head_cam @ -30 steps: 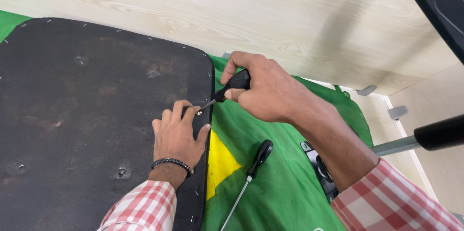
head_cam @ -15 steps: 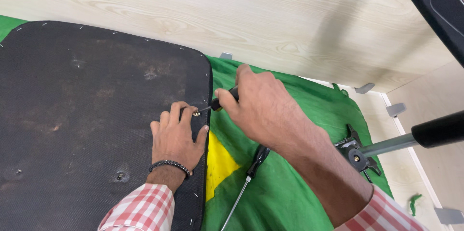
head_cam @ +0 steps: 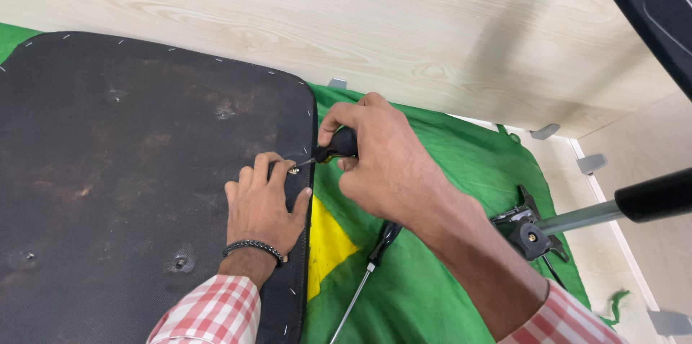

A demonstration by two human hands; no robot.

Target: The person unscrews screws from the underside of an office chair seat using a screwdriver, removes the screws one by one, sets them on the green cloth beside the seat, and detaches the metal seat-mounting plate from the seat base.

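Fingers of our right hand [head_cam: 393,164] wrap 1 black-handled screwdriver [head_cam: 333,148], its tip at 1 screw [head_cam: 293,169] near the black fabric-covered panel's [head_cam: 130,157] edge. Our left hand [head_cam: 263,203] lies flat, fingers together, beside it. A 2nd screwdriver [head_cam: 371,261] lies on 1 green-and-yellow cloth [head_cam: 447,171].

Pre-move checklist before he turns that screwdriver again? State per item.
1. Screwdriver tip on the screw: ok, tip meets it at a low angle.
2. Right hand gripping the handle: ok.
3. Left hand flat on the black panel, bracing it: ok.
4. Left fingers away from the tip: not ok, they flank the screw.
5. Tip seated in the screw head: cannot tell, too small.
6. Spare screwdriver within reach on the green cloth: ok.
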